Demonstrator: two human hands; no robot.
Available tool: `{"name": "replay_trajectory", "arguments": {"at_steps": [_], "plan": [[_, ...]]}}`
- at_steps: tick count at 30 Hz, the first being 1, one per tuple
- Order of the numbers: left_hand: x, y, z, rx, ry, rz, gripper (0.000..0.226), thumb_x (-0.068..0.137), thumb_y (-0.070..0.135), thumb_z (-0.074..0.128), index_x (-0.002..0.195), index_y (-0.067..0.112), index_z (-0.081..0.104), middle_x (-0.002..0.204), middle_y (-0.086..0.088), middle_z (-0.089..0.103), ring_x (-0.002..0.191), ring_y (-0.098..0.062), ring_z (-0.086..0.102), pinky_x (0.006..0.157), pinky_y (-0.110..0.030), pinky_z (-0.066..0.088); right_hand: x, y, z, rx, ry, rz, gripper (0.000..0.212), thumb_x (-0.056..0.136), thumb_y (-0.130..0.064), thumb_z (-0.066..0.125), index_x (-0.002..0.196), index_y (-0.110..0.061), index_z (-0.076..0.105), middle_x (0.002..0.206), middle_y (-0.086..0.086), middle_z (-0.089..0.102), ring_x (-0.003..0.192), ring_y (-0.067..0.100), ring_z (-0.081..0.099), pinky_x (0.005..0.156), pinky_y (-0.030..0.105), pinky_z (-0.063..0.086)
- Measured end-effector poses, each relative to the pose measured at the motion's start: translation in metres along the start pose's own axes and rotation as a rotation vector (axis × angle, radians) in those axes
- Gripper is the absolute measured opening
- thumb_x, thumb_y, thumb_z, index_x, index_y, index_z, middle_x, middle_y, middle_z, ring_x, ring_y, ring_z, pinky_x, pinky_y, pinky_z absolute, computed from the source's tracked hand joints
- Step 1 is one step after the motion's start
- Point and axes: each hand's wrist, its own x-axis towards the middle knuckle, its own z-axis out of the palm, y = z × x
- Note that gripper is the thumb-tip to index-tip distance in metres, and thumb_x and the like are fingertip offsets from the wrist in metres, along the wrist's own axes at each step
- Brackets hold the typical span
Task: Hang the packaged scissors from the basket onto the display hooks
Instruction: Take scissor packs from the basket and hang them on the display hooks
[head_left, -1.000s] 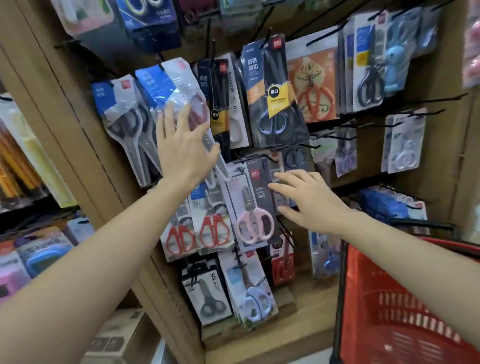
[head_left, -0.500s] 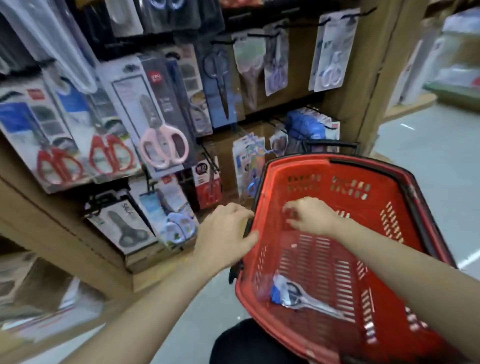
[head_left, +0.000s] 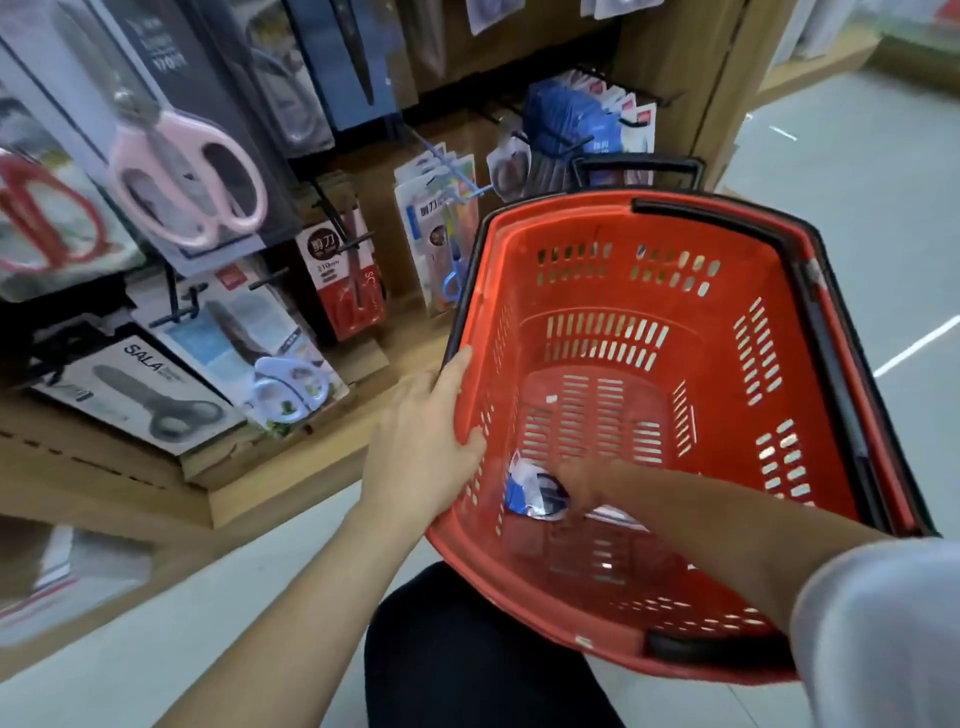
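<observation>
Left hand (head_left: 426, 441) grips the basket (head_left: 571, 200) rim. Right hand (head_left: 582, 486), closure too blurred to tell, meets the packaged scissors (head_left: 527, 491) on the basket floor. The pack looks light and slippery, so I would pinch its header.

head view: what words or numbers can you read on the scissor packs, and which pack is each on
"SALA": black-and-white card pack of grey scissors, lower left.
"剪刀": red-and-black pack of scissors, in its dark circle.
Dark pack of pink-handled scissors: numbers blurred.
Blue-and-white packaged scissors in the red plastic basket: print too blurred.
</observation>
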Motion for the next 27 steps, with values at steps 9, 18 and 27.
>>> {"name": "replay_trajectory", "arguments": {"at_steps": [9,18,27], "plan": [[-0.002,-0.002,0.003,-0.036,0.023,-0.001,0.083,0.091,0.034,0.07,0.161,0.038,0.027,0.131,0.0,0.059,0.123,-0.024,0.055,0.101,-0.039,0.044,0.011,-0.003,0.035,0.119,0.201,0.178,0.055,0.092,-0.02,0.074,0.136,-0.007,0.045,0.135,0.015,0.059,0.124,0.035,0.062,0.099,0.041,0.051],[0.004,-0.004,0.004,-0.021,0.038,0.046,0.078,0.092,0.038,0.066,0.161,0.039,0.028,0.133,0.001,0.062,0.121,-0.025,0.058,0.097,-0.039,0.049,-0.027,0.043,-0.036,0.64,0.167,0.18,0.029,0.078,-0.01,0.084,0.105,-0.004,0.075,0.095,0.007,0.073,0.09,0.028,0.07,0.072,0.033,0.054],[0.007,-0.008,0.0,-0.179,0.048,0.058,0.078,0.087,0.038,0.074,0.156,0.035,0.038,0.148,0.006,0.052,0.133,-0.022,0.052,0.105,-0.038,0.045,-0.134,0.002,-0.1,1.514,0.657,-0.012,0.023,0.102,-0.013,0.063,0.123,-0.008,0.066,0.091,0.013,0.076,0.078,0.024,0.073,0.07,0.033,0.06]]}}
